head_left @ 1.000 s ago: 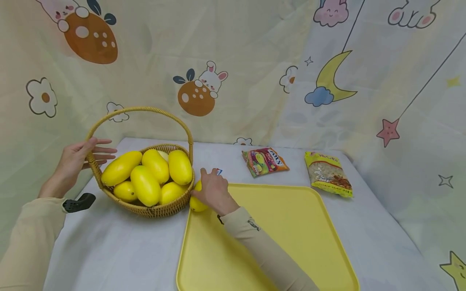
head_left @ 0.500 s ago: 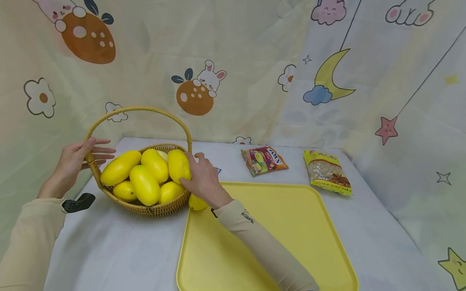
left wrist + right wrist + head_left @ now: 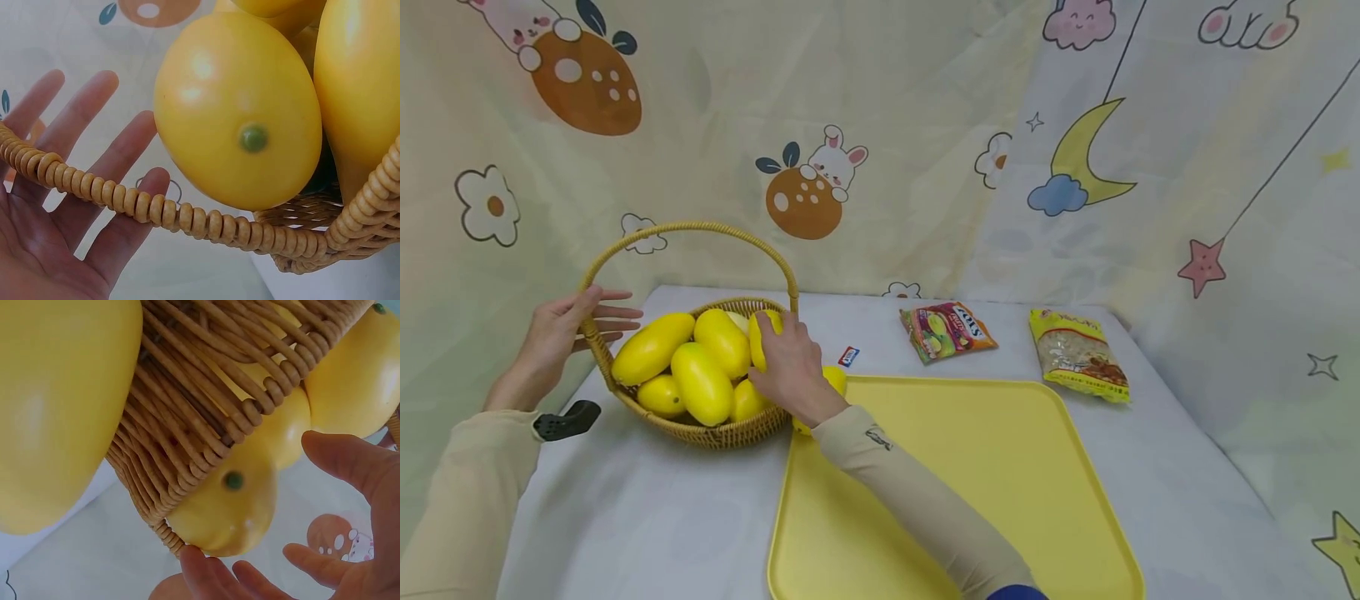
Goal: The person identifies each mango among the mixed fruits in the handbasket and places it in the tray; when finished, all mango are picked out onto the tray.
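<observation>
A round wicker basket (image 3: 718,435) with a tall arched handle (image 3: 700,225) holds several smooth yellow mangoes (image 3: 702,383). My left hand (image 3: 553,333) rests against the left side of the handle, its fingers straight and spread; in the left wrist view the handle crosses in front of them. My right hand (image 3: 793,362) is over the basket's right rim, around the rightmost mango (image 3: 231,506). In the right wrist view its fingertips are right at that mango, and the thumb (image 3: 337,456) stands apart from it. Another mango (image 3: 835,380) lies at the tray's left corner, partly hidden by my right wrist.
A yellow tray (image 3: 985,467) lies right of the basket. Behind it are a small red-and-blue packet (image 3: 848,357), a Fox's candy bag (image 3: 947,332) and a yellow food bag (image 3: 1080,357). A printed cloth (image 3: 895,167) hangs along the back.
My right hand has let go of the mango at the tray's corner and moved left over the basket to the rightmost mango. The small packet now shows fully. My left hand stays put.
</observation>
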### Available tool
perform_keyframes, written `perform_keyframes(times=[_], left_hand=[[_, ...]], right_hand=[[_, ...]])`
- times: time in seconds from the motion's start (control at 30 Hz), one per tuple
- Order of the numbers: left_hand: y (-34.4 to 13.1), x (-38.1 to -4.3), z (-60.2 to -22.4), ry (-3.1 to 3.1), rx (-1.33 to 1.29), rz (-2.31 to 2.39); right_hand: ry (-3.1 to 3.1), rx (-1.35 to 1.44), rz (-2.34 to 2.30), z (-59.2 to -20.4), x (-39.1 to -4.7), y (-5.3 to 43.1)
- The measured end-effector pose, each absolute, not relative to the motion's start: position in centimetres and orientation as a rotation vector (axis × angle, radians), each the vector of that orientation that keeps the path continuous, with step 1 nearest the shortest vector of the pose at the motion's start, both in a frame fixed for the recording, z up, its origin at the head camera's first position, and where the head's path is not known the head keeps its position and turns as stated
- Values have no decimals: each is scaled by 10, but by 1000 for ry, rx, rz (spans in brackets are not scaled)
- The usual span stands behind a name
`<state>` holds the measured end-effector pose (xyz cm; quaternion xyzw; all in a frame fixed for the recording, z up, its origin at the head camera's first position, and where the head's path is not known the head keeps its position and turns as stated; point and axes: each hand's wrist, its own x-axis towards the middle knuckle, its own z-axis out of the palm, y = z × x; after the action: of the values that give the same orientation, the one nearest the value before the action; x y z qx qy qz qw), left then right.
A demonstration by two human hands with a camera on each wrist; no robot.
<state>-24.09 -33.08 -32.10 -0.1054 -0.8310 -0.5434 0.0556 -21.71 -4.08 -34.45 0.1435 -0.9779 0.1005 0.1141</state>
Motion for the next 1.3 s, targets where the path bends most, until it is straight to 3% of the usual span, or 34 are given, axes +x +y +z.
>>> perform_keyframes(times=[0.63,1.3], left_hand=[[-329,-241,-321,-2494,-338,-1662],[-331,-241,-322,-2506,-327,-1632]], right_hand=[[-2744,392,-211,-353,-228,-61],[-2846,361,227,-342,-216,-29]])
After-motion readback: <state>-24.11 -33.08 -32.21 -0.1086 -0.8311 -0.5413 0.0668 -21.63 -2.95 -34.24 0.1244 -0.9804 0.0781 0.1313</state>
